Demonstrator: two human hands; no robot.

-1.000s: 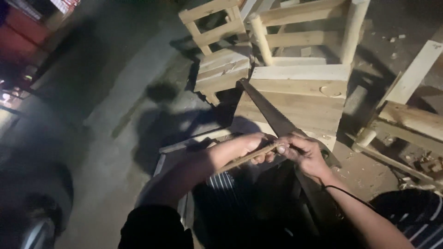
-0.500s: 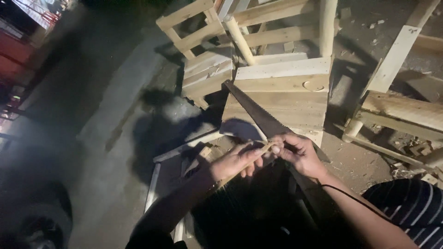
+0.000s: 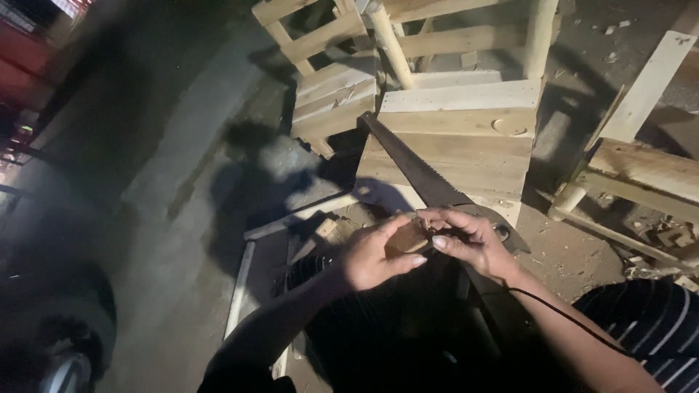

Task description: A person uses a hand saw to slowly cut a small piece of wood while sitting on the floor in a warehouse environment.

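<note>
You are gripping a small wood piece (image 3: 409,237) between your left hand (image 3: 375,253) and right hand (image 3: 470,240), now drawn closer together than a second ago, while the handsaw (image 3: 419,166) is slanting toward eleven o'clock beyond them.

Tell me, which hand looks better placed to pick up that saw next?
Probably the right hand. It sits directly over the handsaw, next to its dark handle, while the left hand is cupped around the small wooden piece and lies farther from the handle. Both hands touch that piece now.
</note>
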